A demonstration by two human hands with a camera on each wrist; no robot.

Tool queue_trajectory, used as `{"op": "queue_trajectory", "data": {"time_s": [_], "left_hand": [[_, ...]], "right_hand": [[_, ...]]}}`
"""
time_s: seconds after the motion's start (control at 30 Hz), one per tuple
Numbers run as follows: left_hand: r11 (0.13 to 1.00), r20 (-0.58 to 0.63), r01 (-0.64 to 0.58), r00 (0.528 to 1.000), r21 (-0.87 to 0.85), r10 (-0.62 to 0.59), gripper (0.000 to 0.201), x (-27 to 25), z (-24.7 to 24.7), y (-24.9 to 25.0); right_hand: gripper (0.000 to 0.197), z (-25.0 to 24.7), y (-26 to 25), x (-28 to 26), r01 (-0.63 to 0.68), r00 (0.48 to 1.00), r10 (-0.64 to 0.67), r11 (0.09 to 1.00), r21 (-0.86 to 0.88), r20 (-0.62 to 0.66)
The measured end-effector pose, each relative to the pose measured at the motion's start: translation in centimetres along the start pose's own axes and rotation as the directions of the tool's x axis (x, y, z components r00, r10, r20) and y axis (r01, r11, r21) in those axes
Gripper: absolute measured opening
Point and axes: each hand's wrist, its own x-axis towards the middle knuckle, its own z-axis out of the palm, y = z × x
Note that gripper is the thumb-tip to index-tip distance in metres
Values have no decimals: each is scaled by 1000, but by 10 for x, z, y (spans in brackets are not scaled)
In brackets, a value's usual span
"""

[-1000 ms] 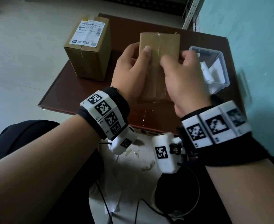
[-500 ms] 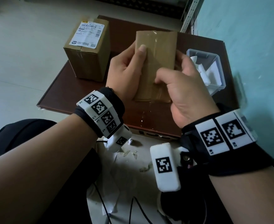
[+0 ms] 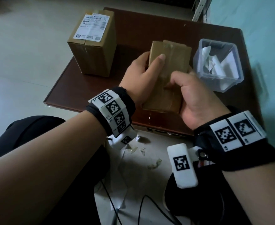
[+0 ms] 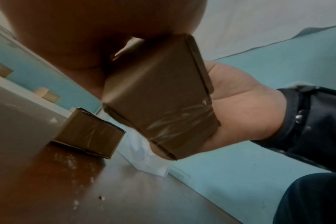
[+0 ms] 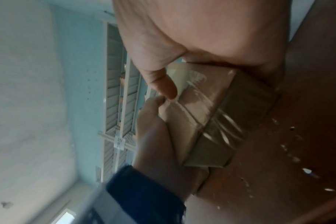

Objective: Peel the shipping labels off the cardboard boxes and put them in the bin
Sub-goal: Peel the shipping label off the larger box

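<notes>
taped box held in both hands, no label showing

at frame centre a small box is held over the tabletop. the left hand is wrapped round its left edge, thumb flat on top; the right hand is curled round its near right corner. only tape shows on the upper face. a labelled box stands upper left; the bin, right, holds paper. the step seems to be checking; next, probably turning it or taking the labelled box.
</notes>
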Motion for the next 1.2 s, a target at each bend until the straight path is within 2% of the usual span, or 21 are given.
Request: {"op": "queue_trajectory", "data": {"time_s": [0.13, 0.23, 0.27, 0.37, 0.4, 0.5, 0.67, 0.8, 0.83, 0.93, 1.0, 1.1, 1.2], "left_hand": [[1000, 19, 7, 1000, -15, -7, 41, 2, 2, 0], [992, 7, 31, 1000, -120, -30, 41, 0, 6, 1], [989, 8, 38, 999, -143, -37, 43, -1, 8, 2], [989, 20, 32, 999, -145, -29, 42, -4, 10, 4], [989, 28, 22, 999, -146, -18, 39, -4, 11, 4], [987, 57, 18, 998, -162, -9, 32, -6, 11, 3], [982, 27, 36, 999, -184, -32, 36, -5, 11, 2], [990, 4, 24, 1000, -142, -24, 34, -6, 11, 0], [992, 6, 18, 1000, -126, -17, 32, -6, 11, 0], [993, 15, 9, 1000, -119, -8, 35, -6, 9, 1], [993, 13, 5, 1000, -116, -3, 41, -6, 9, 2], [991, -6, 30, 1000, -132, -31, 43, -8, 10, 3], [997, -25, 18, 999, -76, -20, 38, -9, 9, 4]], "right_hand": [[39, -1, 3, 0, 15, 1000, -15, 999, 35, 4], [33, -5, -3, -1, 24, 1000, -24, 1000, 4, 13], [36, -6, -3, -2, 34, 999, -34, 999, -8, 23], [60, -8, 2, -7, 66, 998, -65, 995, -70, 17], [61, -8, 5, -8, 73, 997, -73, 995, -67, 3], [40, -7, 9, -8, 62, 998, -62, 998, 15, -21], [32, -4, 4, -5, 72, 997, -72, 997, -8, -20], [70, -4, 8, -8, 76, 996, -80, 990, -117, -30], [67, -3, 9, -8, 76, 996, -81, 991, -109, -39], [35, 0, 9, -7, 42, 998, -42, 999, 3, -50], [33, -1, 5, -6, 17, 998, -15, 999, 43, -55], [27, -2, 2, -5, 28, 999, -29, 999, -32, -39], [55, -2, 6, -7, 53, 996, -62, 988, -144, -62]]}}
